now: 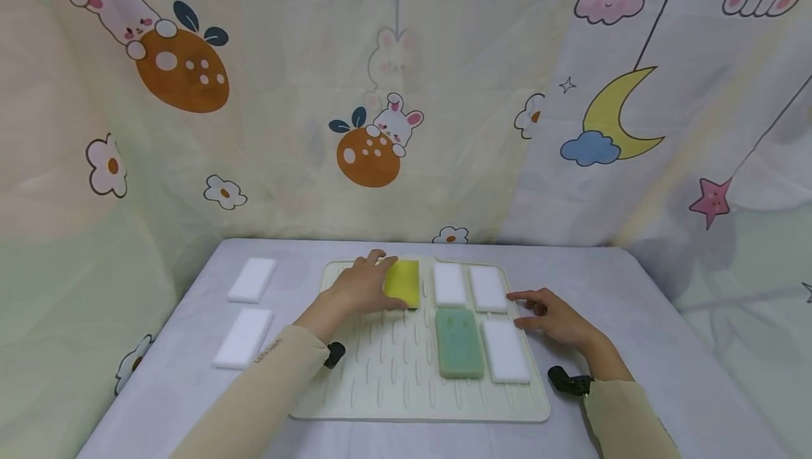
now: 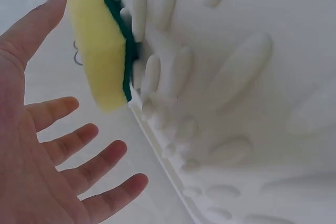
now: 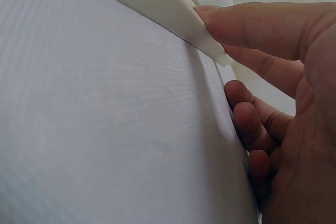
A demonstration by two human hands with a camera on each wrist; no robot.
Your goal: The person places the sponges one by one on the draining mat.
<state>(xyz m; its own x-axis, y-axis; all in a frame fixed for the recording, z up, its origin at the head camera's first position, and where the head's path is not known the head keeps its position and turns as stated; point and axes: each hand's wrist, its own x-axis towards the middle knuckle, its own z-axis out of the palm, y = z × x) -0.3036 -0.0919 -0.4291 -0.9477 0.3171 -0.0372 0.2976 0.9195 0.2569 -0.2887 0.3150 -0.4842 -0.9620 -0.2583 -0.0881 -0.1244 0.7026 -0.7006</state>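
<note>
Ridged mat (image 1: pixel 393 374) observed on the white table (image 1: pixel 177 374); table surface extends past its left and right sides, with a strip along the near edge. A patterned cloth backdrop (image 1: pixel 285 127) rises behind. Open room is found across the mat's left and near-middle area. The right part is taken up by three white blocks (image 1: pixel 505 351) and a green block (image 1: pixel 459 343), closely set. Two white slabs (image 1: pixel 244 338) are laid left of the mat, well apart from it.

The yellow sponge (image 1: pixel 404 284) is located at the far part of the mat, just left of the blocks, its dark green layer turned toward the ridges.

The left hand (image 1: pixel 360 286) is reached forward, thumb on the sponge's near side. Its fingers are spread wide, with no grip closed; thumb contact cannot be told.

The right hand (image 1: pixel 561 318) is placed at the mat's right edge: forefinger and thumb are extended with tips parted, the remaining fingers bent low by the table. Nothing is seen to be gripped.
</note>
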